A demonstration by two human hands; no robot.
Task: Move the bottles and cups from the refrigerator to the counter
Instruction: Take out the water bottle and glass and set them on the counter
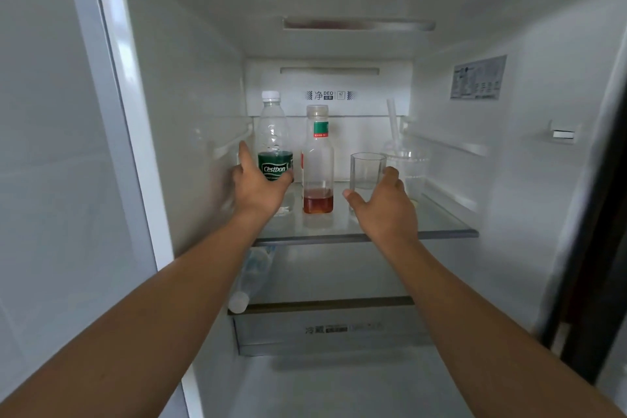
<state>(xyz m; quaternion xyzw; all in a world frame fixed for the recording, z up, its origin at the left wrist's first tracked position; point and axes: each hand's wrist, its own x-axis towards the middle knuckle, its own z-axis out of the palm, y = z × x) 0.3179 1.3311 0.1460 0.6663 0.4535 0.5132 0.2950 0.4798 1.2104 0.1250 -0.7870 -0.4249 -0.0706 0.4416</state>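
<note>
On the fridge's glass shelf (pixel 441 231) stand a clear water bottle with a green label (pixel 273 136), a clear bottle with a little amber liquid (pixel 318 166), a clear glass cup (pixel 366 170) and a lidded plastic cup with a straw (pixel 409 166). My left hand (pixel 259 187) is spread open around the lower part of the water bottle; whether it touches is unclear. My right hand (pixel 386 204) is open just in front of the glass cup, thumb to its left, fingers to its right.
Another plastic bottle (pixel 252 278) lies on its side on the lower shelf, cap towards me. Below it is a drawer (pixel 332 329). The fridge side walls close in left and right; a dark door edge (pixel 597 282) stands at the right.
</note>
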